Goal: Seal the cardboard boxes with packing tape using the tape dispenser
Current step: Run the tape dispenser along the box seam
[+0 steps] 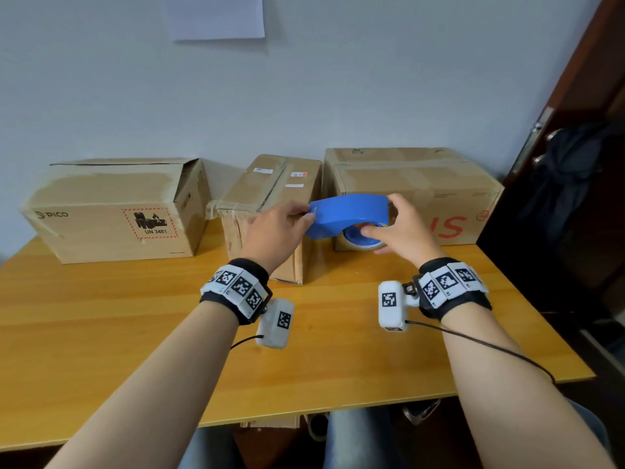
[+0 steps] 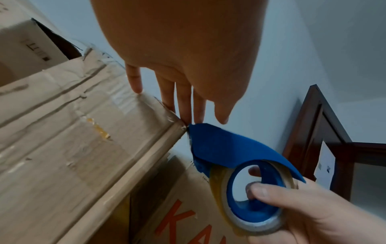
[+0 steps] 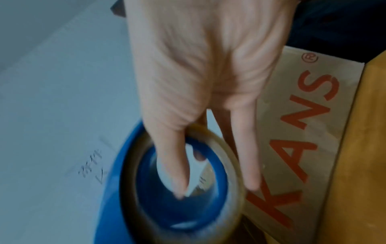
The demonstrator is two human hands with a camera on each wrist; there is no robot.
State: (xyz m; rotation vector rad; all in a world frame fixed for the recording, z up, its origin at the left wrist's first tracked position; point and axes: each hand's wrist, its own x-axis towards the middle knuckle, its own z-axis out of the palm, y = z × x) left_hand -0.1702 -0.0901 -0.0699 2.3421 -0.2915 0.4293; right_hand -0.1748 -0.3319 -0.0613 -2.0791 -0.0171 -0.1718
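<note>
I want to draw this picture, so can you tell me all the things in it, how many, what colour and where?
Cardboard boxes: three, brown, in a row at the back of the table; PICO box left with a flap up, narrow box middle, red-lettered box right.
Tape dispenser: one, blue, held above the table before the boxes.
Tape roll: one, clear, inside the dispenser.
Table: one, yellow-orange wood.
Paper sheet: one, white, on the wall.
Left hand: pinching the dispenser's front tip.
Right hand: gripping through the roll.
</note>
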